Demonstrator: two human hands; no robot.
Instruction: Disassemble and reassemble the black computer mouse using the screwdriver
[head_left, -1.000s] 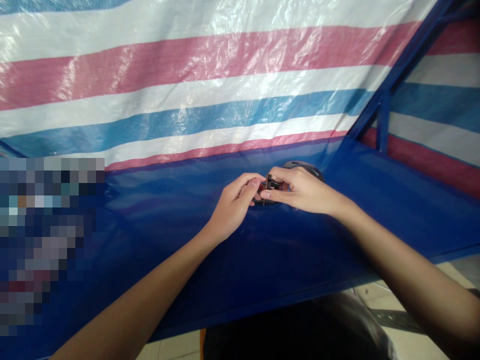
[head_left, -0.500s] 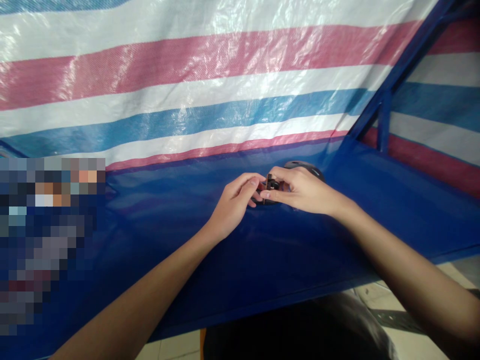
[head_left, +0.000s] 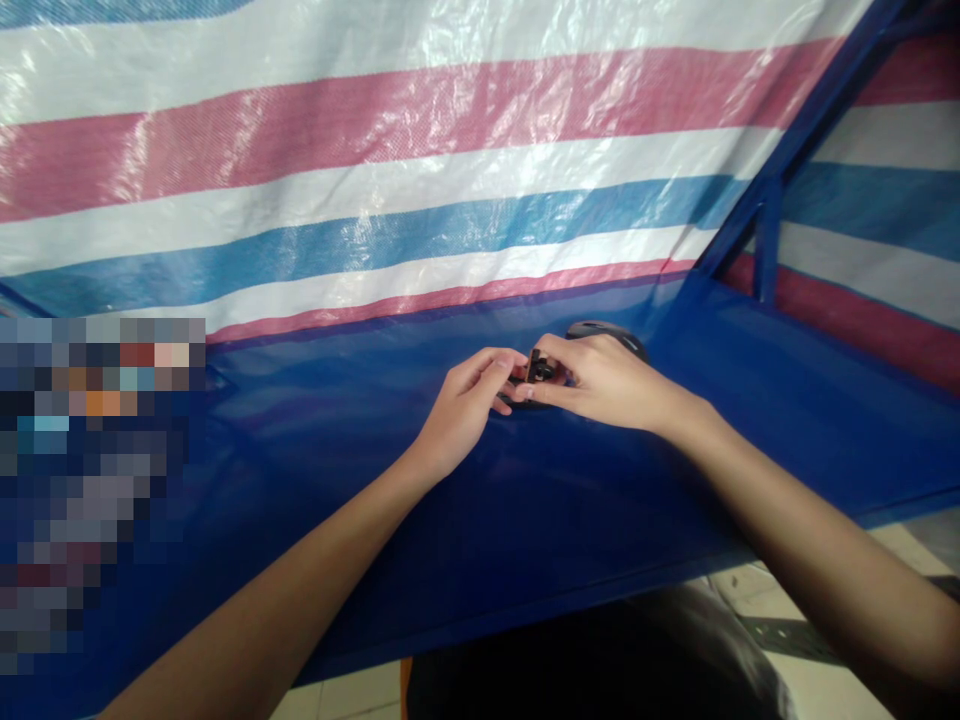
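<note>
My right hand [head_left: 611, 385] pinches a small brown circuit board with black parts [head_left: 538, 367] between thumb and fingers, its edge turned up. Close against it on the left is my left hand [head_left: 469, 405], its thumb and fingers pressed together near the board; what they grip is hidden. Below the fingers, a black curved piece [head_left: 534, 404] lies on the blue table [head_left: 450, 530], mostly covered by the hands. Behind my right hand sits a glossy dark rounded shell [head_left: 626, 338], which looks like a computer mouse cover, partly hidden.
A striped plastic sheet [head_left: 420, 190] in red, white and blue hangs behind the table. A blue metal frame post [head_left: 766, 240] stands at the right. Things at the far left are blurred into blocks. Floor tiles show beyond the front edge.
The circuit board has shifted slightly left and turned a little in my right fingers. My left hand has barely moved. The dark shell stays in place.
</note>
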